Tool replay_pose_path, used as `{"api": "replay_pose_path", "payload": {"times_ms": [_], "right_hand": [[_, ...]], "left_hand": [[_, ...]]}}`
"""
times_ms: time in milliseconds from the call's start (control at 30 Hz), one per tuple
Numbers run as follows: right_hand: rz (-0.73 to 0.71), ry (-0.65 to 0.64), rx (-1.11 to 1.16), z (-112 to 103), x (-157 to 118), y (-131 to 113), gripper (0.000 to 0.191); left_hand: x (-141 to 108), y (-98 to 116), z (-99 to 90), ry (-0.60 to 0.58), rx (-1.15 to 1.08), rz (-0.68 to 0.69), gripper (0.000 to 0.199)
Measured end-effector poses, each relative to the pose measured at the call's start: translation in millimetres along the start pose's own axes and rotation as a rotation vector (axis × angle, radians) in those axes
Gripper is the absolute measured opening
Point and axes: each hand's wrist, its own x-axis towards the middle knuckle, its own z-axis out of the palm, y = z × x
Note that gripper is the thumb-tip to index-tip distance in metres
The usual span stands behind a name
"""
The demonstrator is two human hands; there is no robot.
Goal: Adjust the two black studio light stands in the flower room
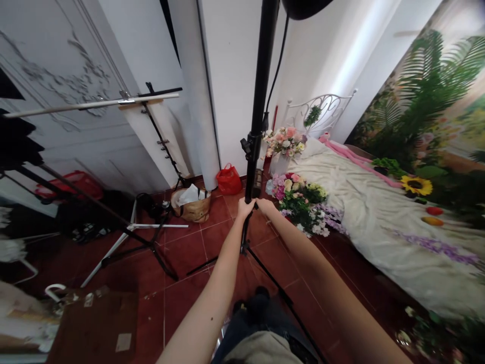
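Black stand (pixel 261 76) at twelve o'clock, left hand (pixel 245 208) clamped round its pole, right hand (pixel 265 206) just beside at three o'clock, finger closure can't be told, flowers (pixel 297 194) farther right.

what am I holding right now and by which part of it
A black tripod stand: your left hand grips the lower part of its center pole. Your right hand is right alongside, its exact hold unclear.

Stand (pixel 252 164) centre — basket (pixel 197 210) left, bed (pixel 375 212) right
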Motion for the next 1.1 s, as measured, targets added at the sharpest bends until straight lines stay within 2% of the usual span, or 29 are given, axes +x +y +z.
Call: {"api": "replay_pose_path", "payload": {"times_ms": [267,400,500,667,933,1100], "right_hand": [[-0.132,-0.018,-0.069,-18,15,-2,0.034],[-0.164,0.016,-0.114,-17,22,2,0.024],[-0.170,0.067,-0.148,-5,18,4,0.016],[-0.137,0.171,-0.204,24,9,2,0.029],[-0.132,0.163,-0.283,30,34,14,0.031],[-0.133,0.196,-0.295,53,27,19,0.041]], "left_hand": [[5,-12,8.0,0.121,0.057,-0.033,0.023],[7,-19,13.4,0.226,0.131,-0.012,0.025],[8,-20,16.5,0.275,0.199,-0.017,0.026],[8,-16,20.2,0.322,0.279,-0.060,0.026],[5,-8,21.0,0.309,0.344,-0.101,0.025],[2,-5,21.7,0.304,0.344,-0.136,0.025]]}}
